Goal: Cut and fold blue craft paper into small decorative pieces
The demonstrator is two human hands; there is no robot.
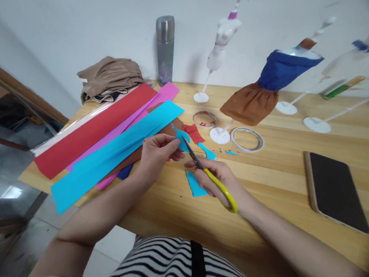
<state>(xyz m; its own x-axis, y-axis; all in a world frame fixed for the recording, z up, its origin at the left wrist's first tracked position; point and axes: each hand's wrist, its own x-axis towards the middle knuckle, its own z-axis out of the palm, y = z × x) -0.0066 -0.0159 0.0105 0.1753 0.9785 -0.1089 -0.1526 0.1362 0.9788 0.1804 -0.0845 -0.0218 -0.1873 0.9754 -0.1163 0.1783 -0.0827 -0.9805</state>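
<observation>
My left hand (158, 155) pinches a small curved piece of light blue crepe paper (181, 134) between thumb and fingers. Yellow-handled scissors (217, 186) are gripped in my right hand (221, 177), their blades pointing up and left against that paper piece. Whether the blades are apart or closed is hard to tell. Beneath my right hand lies a blue paper scrap (194, 185). Another blue scrap (207, 150) and a crumpled red scrap (194, 133) rest just beyond the hands. A long light blue paper strip (114, 155) lies to the left of my left hand.
Red (97, 130) and pink paper strips are stacked at left, near a folded brown cloth (112, 77) and a grey flask (165, 51). Small mannequins stand behind, one in a blue and brown paper outfit (267, 87). Tape rolls (247, 139) and a phone (338, 190) lie rightward.
</observation>
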